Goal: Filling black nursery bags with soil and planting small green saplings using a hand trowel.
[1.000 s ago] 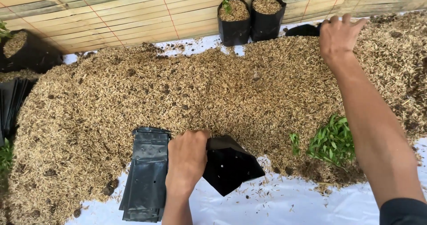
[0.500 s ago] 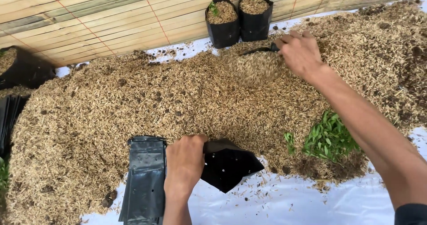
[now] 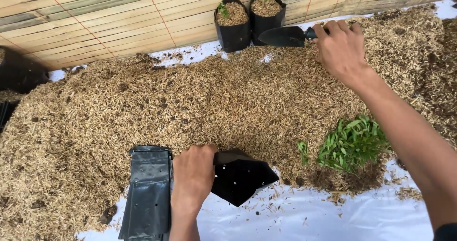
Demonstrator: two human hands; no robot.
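My left hand (image 3: 193,174) grips the rim of an empty black plastic grow bag (image 3: 243,176) lying on its side at the near edge of a wide heap of rice husk (image 3: 190,98). A flat stack of folded black bags (image 3: 147,193) lies just left of that hand. My right hand (image 3: 340,48) is closed around the handle of a black hand trowel (image 3: 284,36), whose blade points left above the far side of the heap. Right behind the blade stand two filled black bags with small seedlings (image 3: 250,17).
A bunch of green seedlings (image 3: 352,143) lies on the husk at the right. A white plastic sheet (image 3: 309,217) covers the ground in front. A bamboo mat wall (image 3: 119,17) runs along the back. More black bags (image 3: 19,74) sit at the far left.
My right hand has picked up the trowel at the back right and carried it leftwards over the heap. My left hand has kept its hold on the open bag.
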